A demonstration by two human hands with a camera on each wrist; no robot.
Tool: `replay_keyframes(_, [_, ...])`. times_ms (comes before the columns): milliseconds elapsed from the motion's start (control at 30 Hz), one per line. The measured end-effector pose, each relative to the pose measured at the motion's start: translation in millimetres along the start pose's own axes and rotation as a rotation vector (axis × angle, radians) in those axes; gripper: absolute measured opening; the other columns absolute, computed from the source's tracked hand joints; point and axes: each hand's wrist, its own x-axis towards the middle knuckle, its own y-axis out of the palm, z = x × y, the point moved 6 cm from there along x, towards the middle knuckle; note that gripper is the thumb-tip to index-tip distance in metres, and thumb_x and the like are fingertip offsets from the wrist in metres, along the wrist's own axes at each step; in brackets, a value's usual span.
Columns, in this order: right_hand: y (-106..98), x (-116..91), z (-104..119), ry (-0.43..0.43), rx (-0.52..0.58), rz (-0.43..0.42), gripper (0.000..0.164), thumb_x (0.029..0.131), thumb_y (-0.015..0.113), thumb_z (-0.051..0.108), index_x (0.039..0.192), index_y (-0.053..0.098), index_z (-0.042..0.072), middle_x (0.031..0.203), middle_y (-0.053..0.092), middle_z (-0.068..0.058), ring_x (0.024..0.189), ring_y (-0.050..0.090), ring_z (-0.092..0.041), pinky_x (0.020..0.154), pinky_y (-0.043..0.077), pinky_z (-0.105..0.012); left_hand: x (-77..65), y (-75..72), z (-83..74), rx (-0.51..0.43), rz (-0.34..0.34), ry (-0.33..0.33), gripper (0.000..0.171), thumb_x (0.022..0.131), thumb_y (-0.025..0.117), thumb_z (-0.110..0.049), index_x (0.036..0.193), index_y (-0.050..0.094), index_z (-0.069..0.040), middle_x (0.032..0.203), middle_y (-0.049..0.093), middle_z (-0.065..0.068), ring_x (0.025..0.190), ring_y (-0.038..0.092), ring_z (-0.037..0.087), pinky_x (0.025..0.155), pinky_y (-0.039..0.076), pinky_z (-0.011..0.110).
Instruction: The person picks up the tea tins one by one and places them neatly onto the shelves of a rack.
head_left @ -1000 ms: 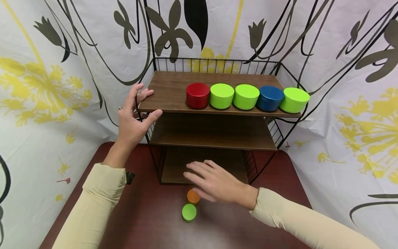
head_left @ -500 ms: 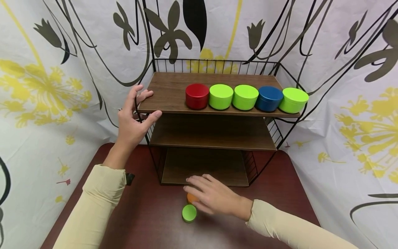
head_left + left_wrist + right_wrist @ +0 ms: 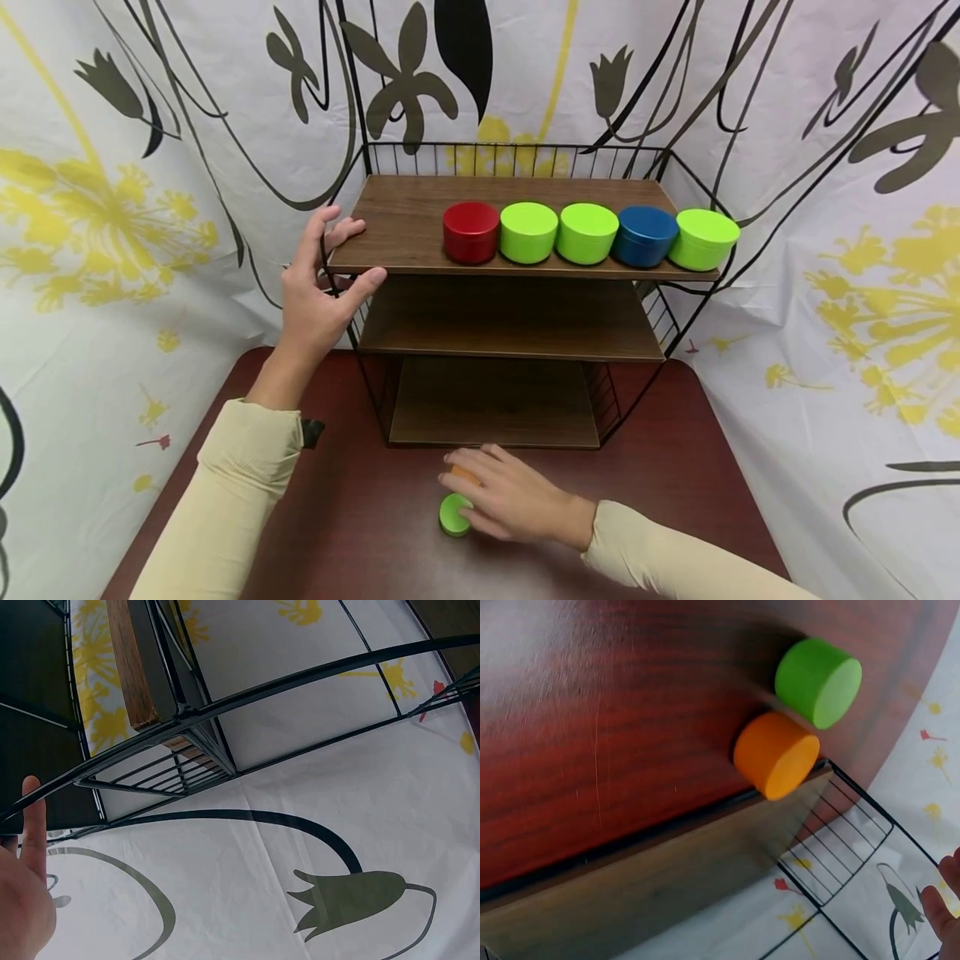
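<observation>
My left hand (image 3: pixel 311 287) holds the left front corner of a three-tier black wire rack with wooden shelves (image 3: pixel 405 221). One of its digits stands against the black wire in the left wrist view. My right hand (image 3: pixel 510 496), fingers loosely bent, hovers over two small round containers on the table. The orange container (image 3: pixel 776 755) is partly hidden by the fingers in the head view, and the light green container (image 3: pixel 453 515) stands just in front of it. The right wrist view shows both upright, with no fingers visible around them.
Along the top shelf's front edge, left to right, stand a red container (image 3: pixel 471 233), two light green containers (image 3: pixel 528 233), a blue container (image 3: pixel 645 237) and another light green container (image 3: pixel 703 240). Patterned fabric (image 3: pixel 150 250) surrounds the dark red table (image 3: pixel 360 517).
My right hand has come down and toward me, from in front of the bottom shelf to over the orange container. The left hand stays at the rack's corner.
</observation>
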Motion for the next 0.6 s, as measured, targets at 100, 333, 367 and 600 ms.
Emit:
replay_keyframes(100, [9.8, -2.0, 4.3, 0.008, 0.017, 0.025, 0.051, 0.095, 0.063, 0.036, 0.140, 0.052, 0.014, 0.143, 0.050, -0.008, 0.133, 0.046, -0.020, 0.099, 0.045, -0.042, -0.7, 0.3, -0.5, 0.005, -0.004, -0.005, 0.073, 0.082, 0.082, -0.009, 0.144, 0.044, -0.005, 0.130, 0.065, 0.009, 0.114, 0.062, 0.019, 0.065, 0.050, 0.015])
replay_keyframes(333, [29.4, -3.7, 15.9, 0.010, 0.076, 0.045, 0.050, 0.095, 0.065, 0.036, 0.139, 0.053, 0.015, 0.142, 0.050, -0.007, 0.132, 0.046, -0.019, 0.098, 0.047, -0.041, -2.2, -1.1, -1.1, 0.029, -0.005, -0.016, 0.072, 0.083, 0.081, -0.010, 0.144, 0.044, -0.004, 0.130, 0.065, 0.011, 0.113, 0.062, 0.018, 0.064, 0.048, 0.016])
replay_keyframes(367, [31.6, -4.4, 17.1, 0.009, 0.078, 0.040, 0.050, 0.094, 0.065, 0.036, 0.138, 0.053, 0.015, 0.141, 0.050, -0.006, 0.132, 0.046, -0.018, 0.098, 0.047, -0.040, -2.3, -1.3, -0.9, 0.031, -0.005, -0.016, 0.072, 0.083, 0.081, -0.010, 0.144, 0.044, -0.004, 0.130, 0.065, 0.010, 0.113, 0.062, 0.018, 0.064, 0.048, 0.016])
replay_keyframes(600, [51.6, -13.1, 20.7, 0.021, 0.066, 0.018, 0.050, 0.093, 0.065, 0.036, 0.137, 0.054, 0.014, 0.140, 0.051, -0.006, 0.130, 0.047, -0.018, 0.096, 0.046, -0.039, -0.8, -0.8, -3.9, 0.035, 0.003, -0.005, 0.074, 0.080, 0.082, -0.005, 0.144, 0.044, -0.006, 0.130, 0.065, 0.008, 0.113, 0.062, 0.022, 0.065, 0.050, 0.015])
